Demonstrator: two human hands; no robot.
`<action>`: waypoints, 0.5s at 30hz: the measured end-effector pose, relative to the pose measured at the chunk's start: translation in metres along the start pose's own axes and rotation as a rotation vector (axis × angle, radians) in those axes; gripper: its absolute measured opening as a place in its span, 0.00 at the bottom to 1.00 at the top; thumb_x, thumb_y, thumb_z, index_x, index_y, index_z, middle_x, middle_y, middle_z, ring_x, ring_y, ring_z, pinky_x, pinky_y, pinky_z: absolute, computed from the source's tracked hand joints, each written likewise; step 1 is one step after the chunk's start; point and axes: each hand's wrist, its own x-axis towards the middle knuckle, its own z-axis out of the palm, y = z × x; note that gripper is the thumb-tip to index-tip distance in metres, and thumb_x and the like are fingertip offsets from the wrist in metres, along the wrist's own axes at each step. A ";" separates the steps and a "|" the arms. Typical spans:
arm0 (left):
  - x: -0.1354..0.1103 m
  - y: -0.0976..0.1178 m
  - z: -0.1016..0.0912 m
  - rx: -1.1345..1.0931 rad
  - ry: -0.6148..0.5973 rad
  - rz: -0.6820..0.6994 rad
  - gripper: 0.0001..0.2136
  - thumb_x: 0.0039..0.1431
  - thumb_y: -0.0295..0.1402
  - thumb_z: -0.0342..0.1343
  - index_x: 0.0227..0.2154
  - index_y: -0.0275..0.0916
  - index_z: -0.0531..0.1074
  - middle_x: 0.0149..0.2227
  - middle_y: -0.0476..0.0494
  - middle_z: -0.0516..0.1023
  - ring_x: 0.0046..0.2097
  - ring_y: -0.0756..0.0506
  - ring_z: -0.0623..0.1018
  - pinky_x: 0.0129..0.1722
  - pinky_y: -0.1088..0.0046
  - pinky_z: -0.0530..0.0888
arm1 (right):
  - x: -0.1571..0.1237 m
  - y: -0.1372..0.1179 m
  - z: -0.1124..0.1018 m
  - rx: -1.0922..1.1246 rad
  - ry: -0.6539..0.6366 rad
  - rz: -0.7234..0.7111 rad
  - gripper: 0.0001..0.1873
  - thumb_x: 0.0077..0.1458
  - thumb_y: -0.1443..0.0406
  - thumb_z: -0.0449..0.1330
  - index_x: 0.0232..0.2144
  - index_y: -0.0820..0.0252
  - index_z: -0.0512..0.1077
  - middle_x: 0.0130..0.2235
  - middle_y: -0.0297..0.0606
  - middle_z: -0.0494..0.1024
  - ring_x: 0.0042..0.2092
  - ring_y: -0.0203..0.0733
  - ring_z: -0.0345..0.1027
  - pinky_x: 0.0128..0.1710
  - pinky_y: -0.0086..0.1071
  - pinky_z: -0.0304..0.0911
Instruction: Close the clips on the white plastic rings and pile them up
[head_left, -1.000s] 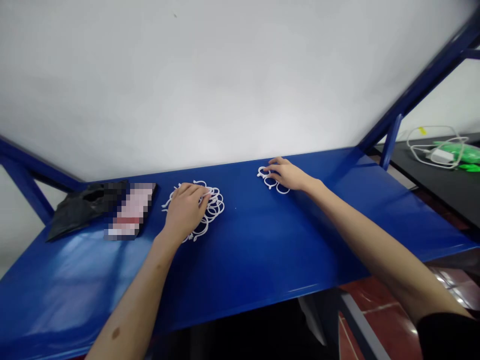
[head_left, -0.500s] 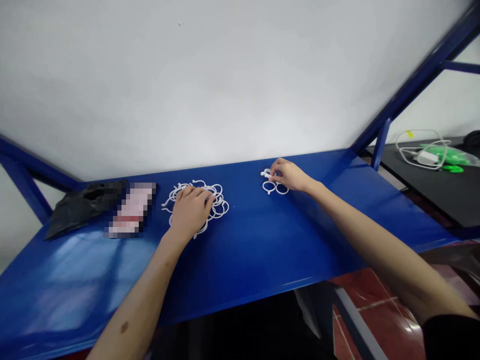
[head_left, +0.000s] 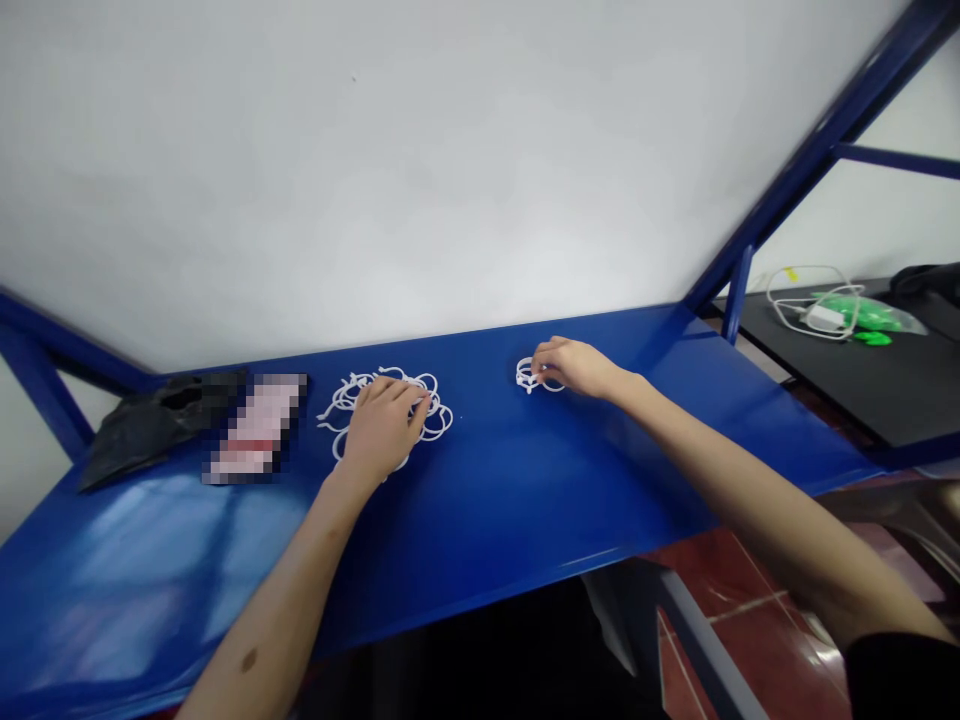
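A heap of several thin white plastic rings (head_left: pixel 431 410) lies on a blue metal shelf (head_left: pixel 525 490). My left hand (head_left: pixel 381 425) rests palm down on that heap, fingers curled over the rings. Further right, a small cluster of the same white rings (head_left: pixel 525 374) lies apart from the heap. My right hand (head_left: pixel 574 365) covers part of this cluster, its fingertips pinched on the rings at their left edge.
A black bag (head_left: pixel 150 420) and a blurred flat packet (head_left: pixel 255 425) lie at the shelf's left end. Blue frame posts (head_left: pixel 795 170) rise at the right. Beyond them a black table (head_left: pixel 847 375) carries a white cable with charger (head_left: pixel 814 300) and a green item (head_left: pixel 862 312).
My right hand has drawn the small cluster of rings together under its fingers. My left hand stays on the heap. The view has shifted slightly.
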 end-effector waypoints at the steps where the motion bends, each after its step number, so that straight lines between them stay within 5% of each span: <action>1: 0.000 0.000 0.000 -0.011 -0.008 0.009 0.13 0.68 0.37 0.49 0.39 0.41 0.78 0.40 0.40 0.82 0.48 0.36 0.74 0.51 0.55 0.69 | 0.001 0.003 0.002 0.005 -0.023 -0.017 0.07 0.61 0.70 0.58 0.35 0.57 0.77 0.41 0.38 0.80 0.43 0.44 0.68 0.41 0.34 0.60; 9: -0.001 -0.002 0.003 -0.061 -0.058 0.015 0.13 0.68 0.39 0.48 0.39 0.42 0.78 0.40 0.42 0.82 0.48 0.38 0.74 0.52 0.55 0.69 | -0.003 0.001 0.015 -0.029 -0.032 -0.061 0.07 0.64 0.67 0.57 0.37 0.57 0.77 0.41 0.40 0.79 0.43 0.47 0.65 0.44 0.36 0.61; 15: -0.001 -0.003 0.005 -0.083 -0.056 0.015 0.13 0.68 0.38 0.50 0.39 0.42 0.79 0.41 0.42 0.82 0.48 0.38 0.74 0.52 0.55 0.69 | -0.015 -0.006 0.001 -0.146 0.082 0.184 0.09 0.66 0.63 0.55 0.38 0.59 0.74 0.40 0.44 0.78 0.42 0.47 0.70 0.40 0.36 0.62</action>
